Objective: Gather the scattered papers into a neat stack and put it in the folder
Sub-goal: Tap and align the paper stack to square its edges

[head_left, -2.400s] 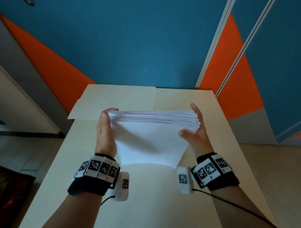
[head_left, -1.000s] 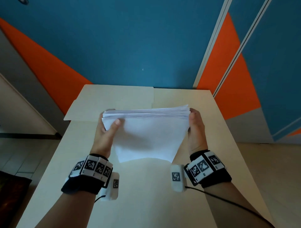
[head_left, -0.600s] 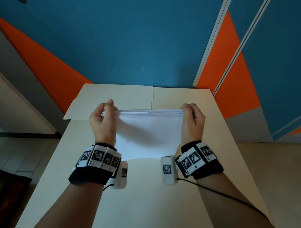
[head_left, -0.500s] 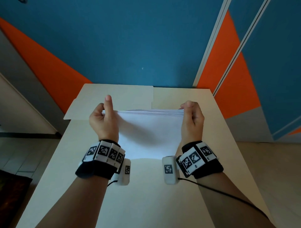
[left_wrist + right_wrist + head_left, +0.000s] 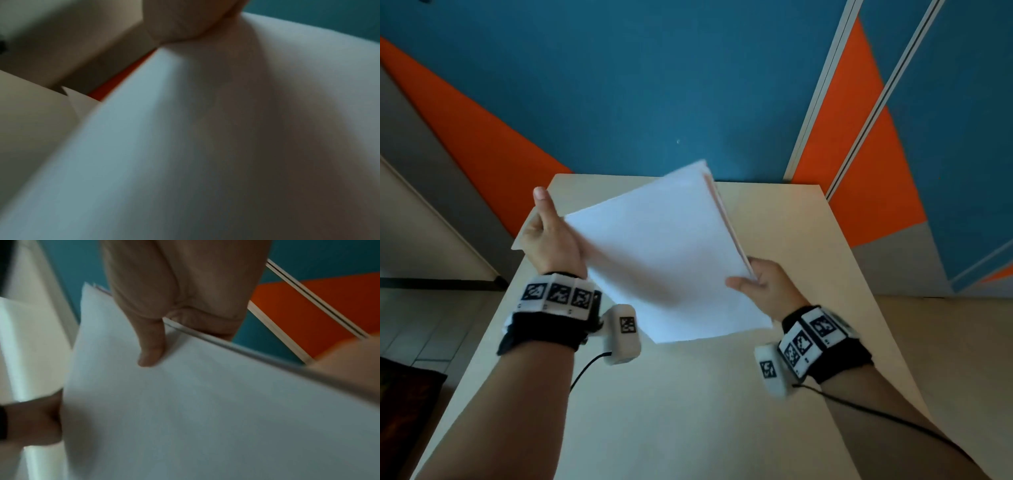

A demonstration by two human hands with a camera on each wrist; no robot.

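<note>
A white paper stack [image 5: 664, 260] is held in the air over the table, tilted, with one corner pointing away from me. My right hand [image 5: 760, 284] pinches its right edge. The right wrist view shows that hand's thumb [image 5: 152, 350] lying on the top sheet [image 5: 205, 402], with its fingers behind the edge. My left hand [image 5: 551, 240] is at the stack's left edge with its thumb stuck straight up, off the paper. Its fingers are hidden under the sheets [image 5: 205, 146]. The cream folder [image 5: 582, 192] lies open at the far end of the table, mostly hidden by the stack.
The cream table [image 5: 688, 411] is bare in front of me. It is narrow, with floor dropping away on both sides. A blue and orange wall [image 5: 654, 85] stands right behind its far edge. Cables run from both wristbands.
The stack stood on its long edge on the table, gripped at both top corners. It is now lifted and turned with its face towards me, and my left thumb has come off it.
</note>
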